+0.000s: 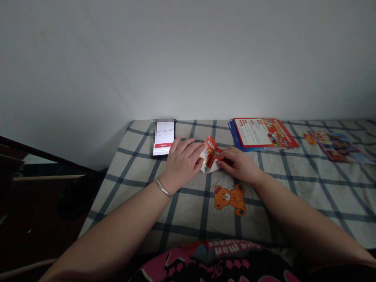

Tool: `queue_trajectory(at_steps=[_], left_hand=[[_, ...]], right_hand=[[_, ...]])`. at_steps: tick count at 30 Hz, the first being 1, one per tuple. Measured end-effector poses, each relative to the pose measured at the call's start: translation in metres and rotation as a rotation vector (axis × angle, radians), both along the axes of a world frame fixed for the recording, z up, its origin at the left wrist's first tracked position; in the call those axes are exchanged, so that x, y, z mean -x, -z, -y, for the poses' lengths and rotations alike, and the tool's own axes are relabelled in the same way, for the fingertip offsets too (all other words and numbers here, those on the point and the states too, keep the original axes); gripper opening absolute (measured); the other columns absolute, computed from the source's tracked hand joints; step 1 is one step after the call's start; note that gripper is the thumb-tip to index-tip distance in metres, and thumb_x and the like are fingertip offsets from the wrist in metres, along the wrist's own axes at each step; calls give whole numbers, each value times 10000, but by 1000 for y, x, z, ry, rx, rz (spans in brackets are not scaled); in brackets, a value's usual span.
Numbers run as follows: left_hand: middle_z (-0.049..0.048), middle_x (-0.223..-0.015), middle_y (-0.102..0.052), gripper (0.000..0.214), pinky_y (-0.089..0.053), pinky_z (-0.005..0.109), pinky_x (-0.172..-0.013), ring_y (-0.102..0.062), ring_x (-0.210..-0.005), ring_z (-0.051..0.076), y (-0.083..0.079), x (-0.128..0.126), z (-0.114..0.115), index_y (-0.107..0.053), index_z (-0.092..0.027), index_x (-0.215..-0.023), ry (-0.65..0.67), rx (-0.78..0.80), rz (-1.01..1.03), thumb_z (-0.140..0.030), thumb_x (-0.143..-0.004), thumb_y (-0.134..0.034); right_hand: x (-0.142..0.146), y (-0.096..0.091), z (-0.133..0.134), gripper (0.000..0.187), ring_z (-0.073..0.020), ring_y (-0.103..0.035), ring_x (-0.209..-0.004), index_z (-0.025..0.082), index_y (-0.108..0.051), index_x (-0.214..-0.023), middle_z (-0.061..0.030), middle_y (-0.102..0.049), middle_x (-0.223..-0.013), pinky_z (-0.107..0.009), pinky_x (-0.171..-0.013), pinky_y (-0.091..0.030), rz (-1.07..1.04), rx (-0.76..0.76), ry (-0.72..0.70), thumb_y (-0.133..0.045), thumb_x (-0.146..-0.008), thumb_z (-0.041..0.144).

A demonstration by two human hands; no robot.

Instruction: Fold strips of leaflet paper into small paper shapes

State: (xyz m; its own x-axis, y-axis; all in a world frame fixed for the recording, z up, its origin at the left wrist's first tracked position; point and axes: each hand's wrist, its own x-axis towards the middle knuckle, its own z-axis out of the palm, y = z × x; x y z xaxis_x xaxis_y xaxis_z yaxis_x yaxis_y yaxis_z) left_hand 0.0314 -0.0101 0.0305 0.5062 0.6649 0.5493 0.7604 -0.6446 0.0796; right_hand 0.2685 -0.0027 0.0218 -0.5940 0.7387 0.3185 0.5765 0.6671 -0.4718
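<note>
A folded piece of printed paper (210,155), red and orange with white parts, is between my two hands over the checked cloth. My left hand (183,162), with a silver bangle on the wrist, has its thumb and index finger at the paper's left edge. Its other fingers stretch out towards the phone. On the opposite side, my right hand (239,164) pinches the paper's right edge between thumb and fingers. Parts of the paper under the fingertips are hidden. A printed orange teddy bear (230,199) shows on the cloth just below the hands.
A phone (163,137) with a timer screen lies near the wall, left of the hands. To the right is a stack of printed sheets (264,133), then a colourful booklet (340,145). The cloth-covered surface (132,156) ends at the left, above a dark floor.
</note>
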Motion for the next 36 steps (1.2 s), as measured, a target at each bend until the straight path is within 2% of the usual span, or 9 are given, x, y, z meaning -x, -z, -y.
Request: queue_trajectory(at_steps=[7,11,15,19,23,26,29,32,36], left_hand=[[62,-1213,-644,389,-250,534,-1155,-549,-1181,249,1,-1,1,-567,-194,-1257,17,16,-3,-196,-868,-585],[95,-1243,-602,412,-329,517,-1119,-536,-1178,266,1,-2,0,-568,-183,-1263,11,26,-17,-191,-852,-600],[108,-1347,-538,303,-361,492,-1111,-493,-1237,269,5,-2,-3,-616,-175,-1172,85,31,-48,-187,-872,-576],[85,-1299,-580,261,-365,495,-1104,-465,-1268,268,8,-1,-4,-626,-180,-1150,158,34,-73,-213,-901,-555],[72,-1225,-619,208,-465,474,-968,-498,-1193,280,7,-1,-4,-657,-191,-1083,185,79,-107,-230,-898,-569],[72,-1203,-629,183,-481,477,-916,-516,-1149,281,5,-2,-3,-666,-198,-1050,192,84,-102,-232,-895,-573],[72,-1182,-640,170,-430,508,-1004,-465,-1241,300,4,-4,-1,-668,-193,-1032,204,63,-93,-224,-889,-580],[47,-1173,-656,184,-324,522,-1120,-414,-1317,290,7,-5,-1,-664,-199,-1055,265,55,-130,-233,-891,-589],[4,-1202,-664,224,-291,470,-1158,-513,-1227,208,13,-6,-3,-649,-221,-1120,396,53,-195,-237,-908,-579]], right_hand=[[6,3,-1,182,-201,-572,-808,199,-620,-787,-59,-650,-825,-339,-764,-465,87,-69,189,-591,-892,345],[7,4,-1,159,-230,-591,-891,205,-658,-808,-80,-682,-915,-379,-811,-486,100,-100,211,-605,-881,336],[6,7,-3,158,-241,-603,-984,212,-691,-856,-88,-697,-1021,-413,-884,-492,90,-110,202,-601,-893,336],[2,9,-6,124,-251,-591,-1092,231,-709,-923,-62,-714,-1090,-440,-947,-475,104,-141,179,-609,-896,298],[-4,10,-8,124,-287,-525,-1230,254,-710,-974,-14,-723,-1136,-533,-1079,-343,156,-213,234,-615,-896,265],[-5,9,-9,120,-271,-565,-1168,251,-708,-963,-13,-723,-1134,-490,-1032,-388,169,-203,254,-614,-900,292],[-5,9,-10,131,-244,-609,-1059,242,-705,-948,-29,-724,-1110,-433,-939,-446,173,-178,259,-606,-906,317],[-5,10,-12,120,-236,-620,-1018,233,-702,-930,-39,-724,-1092,-423,-919,-450,170,-159,258,-606,-904,301],[-5,10,-12,96,-235,-623,-1007,226,-696,-897,-49,-720,-1093,-417,-903,-456,139,-133,255,-619,-890,282]])
